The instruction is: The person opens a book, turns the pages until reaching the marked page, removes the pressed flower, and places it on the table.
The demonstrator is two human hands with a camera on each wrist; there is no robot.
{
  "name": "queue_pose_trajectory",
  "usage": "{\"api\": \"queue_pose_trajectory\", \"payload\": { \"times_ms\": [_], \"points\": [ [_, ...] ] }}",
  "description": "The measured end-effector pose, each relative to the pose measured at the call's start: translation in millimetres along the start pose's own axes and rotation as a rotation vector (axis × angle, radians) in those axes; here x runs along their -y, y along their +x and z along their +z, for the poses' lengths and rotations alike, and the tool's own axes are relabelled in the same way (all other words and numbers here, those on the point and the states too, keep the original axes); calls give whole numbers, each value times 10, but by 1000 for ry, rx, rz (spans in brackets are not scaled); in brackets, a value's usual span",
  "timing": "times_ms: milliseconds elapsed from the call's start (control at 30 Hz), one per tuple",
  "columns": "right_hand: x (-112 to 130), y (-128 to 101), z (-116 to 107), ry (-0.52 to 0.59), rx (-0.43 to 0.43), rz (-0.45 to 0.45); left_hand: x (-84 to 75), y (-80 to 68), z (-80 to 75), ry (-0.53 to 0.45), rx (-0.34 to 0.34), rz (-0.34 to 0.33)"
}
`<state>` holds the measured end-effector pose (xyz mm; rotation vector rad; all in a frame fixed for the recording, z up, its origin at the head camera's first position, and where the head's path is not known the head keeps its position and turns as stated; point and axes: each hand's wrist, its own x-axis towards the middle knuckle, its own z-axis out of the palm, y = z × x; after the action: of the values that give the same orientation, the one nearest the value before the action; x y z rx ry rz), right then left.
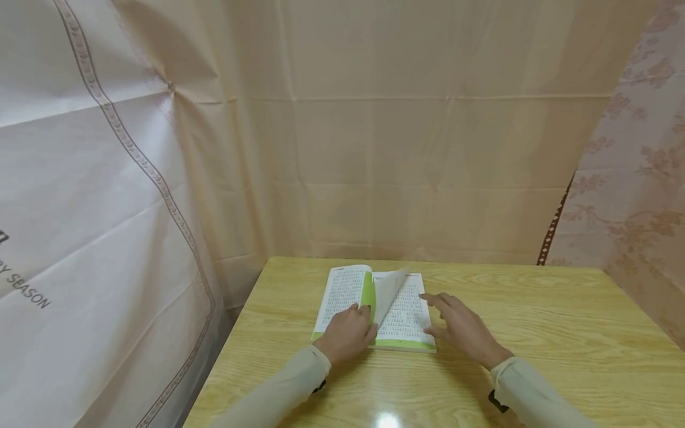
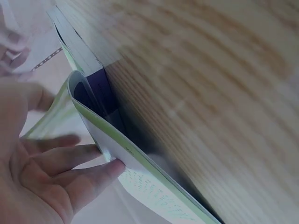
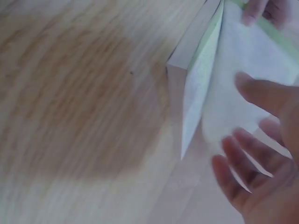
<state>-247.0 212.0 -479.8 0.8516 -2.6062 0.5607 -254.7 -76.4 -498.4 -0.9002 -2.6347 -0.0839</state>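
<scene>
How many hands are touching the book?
2. The left hand presses the left page of the open green-edged paper book; the right hand rests on the right page's edge.

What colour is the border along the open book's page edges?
Bright green, on the book along its lower edge and central strip; clearest in the head view.
</scene>
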Motion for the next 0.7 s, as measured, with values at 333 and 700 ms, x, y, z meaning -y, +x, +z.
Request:
{"api": "queue_pose_trajectory", "payload": {
  "times_ms": [333,700],
  "points": [
    [-43,-100,123,-37,226,-24,78,-30,-34,-183,-124,-78],
    [-64,-58,124,-48,227,-64,152,-17,-52,-13,-142,-3]
  ]
}}
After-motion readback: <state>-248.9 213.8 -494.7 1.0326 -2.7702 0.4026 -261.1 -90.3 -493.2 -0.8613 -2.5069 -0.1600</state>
